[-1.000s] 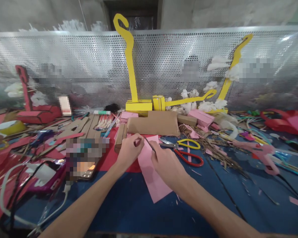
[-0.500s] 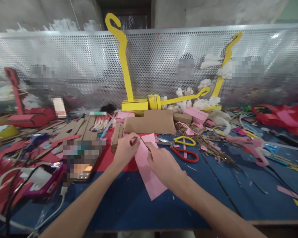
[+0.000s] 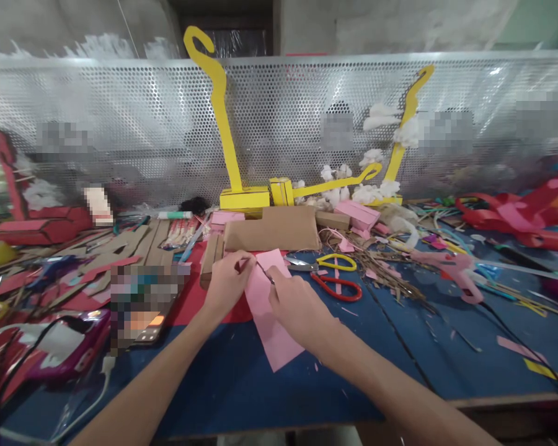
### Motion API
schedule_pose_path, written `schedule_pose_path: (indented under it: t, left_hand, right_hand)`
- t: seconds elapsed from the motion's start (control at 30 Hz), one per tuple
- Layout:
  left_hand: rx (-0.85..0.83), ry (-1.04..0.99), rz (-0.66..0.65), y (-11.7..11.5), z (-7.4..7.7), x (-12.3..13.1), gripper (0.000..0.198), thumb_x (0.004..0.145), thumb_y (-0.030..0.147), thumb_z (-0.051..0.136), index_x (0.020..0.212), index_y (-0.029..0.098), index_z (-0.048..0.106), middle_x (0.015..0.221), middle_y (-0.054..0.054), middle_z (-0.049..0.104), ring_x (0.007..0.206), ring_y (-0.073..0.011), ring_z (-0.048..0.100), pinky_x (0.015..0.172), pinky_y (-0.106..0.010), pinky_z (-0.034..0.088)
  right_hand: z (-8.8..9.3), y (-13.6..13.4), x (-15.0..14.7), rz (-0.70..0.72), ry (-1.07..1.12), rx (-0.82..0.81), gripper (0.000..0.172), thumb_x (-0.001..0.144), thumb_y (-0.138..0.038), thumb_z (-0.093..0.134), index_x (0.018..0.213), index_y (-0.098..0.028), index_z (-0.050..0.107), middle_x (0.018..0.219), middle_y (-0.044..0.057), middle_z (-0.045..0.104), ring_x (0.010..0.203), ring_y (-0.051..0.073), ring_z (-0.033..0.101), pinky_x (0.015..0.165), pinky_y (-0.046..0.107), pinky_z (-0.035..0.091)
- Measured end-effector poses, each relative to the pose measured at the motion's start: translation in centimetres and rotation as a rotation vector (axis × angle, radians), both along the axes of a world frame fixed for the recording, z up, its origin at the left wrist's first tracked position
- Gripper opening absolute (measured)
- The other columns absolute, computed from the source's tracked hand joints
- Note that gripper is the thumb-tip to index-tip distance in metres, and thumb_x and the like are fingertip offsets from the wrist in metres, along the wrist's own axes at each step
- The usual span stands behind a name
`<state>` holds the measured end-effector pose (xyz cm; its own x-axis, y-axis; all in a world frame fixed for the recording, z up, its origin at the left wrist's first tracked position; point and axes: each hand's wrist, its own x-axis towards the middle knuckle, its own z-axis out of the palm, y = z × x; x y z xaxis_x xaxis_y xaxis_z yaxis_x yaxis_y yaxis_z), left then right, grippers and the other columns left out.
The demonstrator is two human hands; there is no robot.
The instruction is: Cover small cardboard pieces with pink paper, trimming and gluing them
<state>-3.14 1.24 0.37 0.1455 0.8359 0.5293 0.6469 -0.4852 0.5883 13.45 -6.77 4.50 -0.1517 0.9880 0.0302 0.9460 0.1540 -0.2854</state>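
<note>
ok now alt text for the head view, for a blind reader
A person's right hand holds a thin dark tool over a pink paper sheet on a cluttered blue table, the left hand close to its tip. Scissors with yellow and red handles and a pink glue gun lie to the right; a tall yellow hook-ended cutout stands behind.

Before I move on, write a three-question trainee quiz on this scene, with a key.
1. Which hand holds the slim dark tool over the flat pink paper sheet?
2. True or false: the metal scissors with one red and one yellow handle lie on the blue table.
3. Fill in: the pink pistol-shaped glue gun lies to the .... of the scissors.

Key: 1. Right hand. 2. True. 3. Right.
</note>
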Motion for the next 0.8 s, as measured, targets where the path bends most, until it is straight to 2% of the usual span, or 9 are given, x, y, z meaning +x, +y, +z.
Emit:
schedule_pose_path:
  t: [0.2,0.33,0.53,0.67,0.8]
  left_hand:
    - [0.003,-0.009,-0.019,0.05,0.12,-0.12,0.018,0.092,0.027,0.059,0.085,0.02,0.073,0.081,-0.001,0.076,0.071,-0.0165,0.064,0.067,-0.027,0.045]
    - [0.008,-0.015,-0.028,0.39,-0.21,-0.18,0.016,0.091,0.023,0.059,0.086,0.02,0.073,0.083,-0.001,0.076,0.075,-0.017,0.066,0.069,-0.027,0.046]
    - [0.025,-0.022,-0.027,0.42,-0.26,-0.22,0.016,0.093,0.027,0.058,0.088,0.021,0.073,0.082,-0.001,0.075,0.074,-0.0167,0.065,0.068,-0.027,0.045]
    - [0.033,-0.036,-0.008,0.35,-0.32,-0.21,0.017,0.091,0.021,0.056,0.085,0.02,0.072,0.078,0.0,0.073,0.071,-0.0165,0.063,0.067,-0.027,0.044]
    - [0.037,-0.042,-0.039,0.28,-0.3,-0.13,0.018,0.093,0.023,0.055,0.086,0.021,0.071,0.08,0.0,0.073,0.074,-0.0168,0.065,0.066,-0.026,0.044]
  right_hand:
    - [0.03,0.25,-0.13,0.0,0.032,-0.015,0.039,0.099,-0.014,0.046,0.136,-0.021,0.054,0.098,0.013,0.075,0.088,0.026,0.072,0.059,0.031,0.027]
    - [0.11,0.02,0.09,0.004,0.039,-0.031,0.035,0.097,-0.013,0.047,0.13,-0.021,0.058,0.095,0.013,0.074,0.081,0.025,0.071,0.057,0.032,0.022]
    - [0.5,0.19,0.27,0.005,0.087,-0.034,0.036,0.097,-0.014,0.045,0.129,-0.023,0.057,0.093,0.01,0.072,0.077,0.022,0.067,0.057,0.031,0.02]
    - [0.53,-0.18,0.4,0.013,0.087,-0.059,0.029,0.095,-0.012,0.047,0.118,-0.021,0.061,0.089,0.01,0.071,0.073,0.021,0.064,0.058,0.031,0.02]
    - [0.31,0.01,0.73,0.024,0.164,0.001,0.025,0.091,-0.01,0.05,0.111,-0.02,0.061,0.085,0.008,0.068,0.07,0.018,0.057,0.059,0.03,0.021]
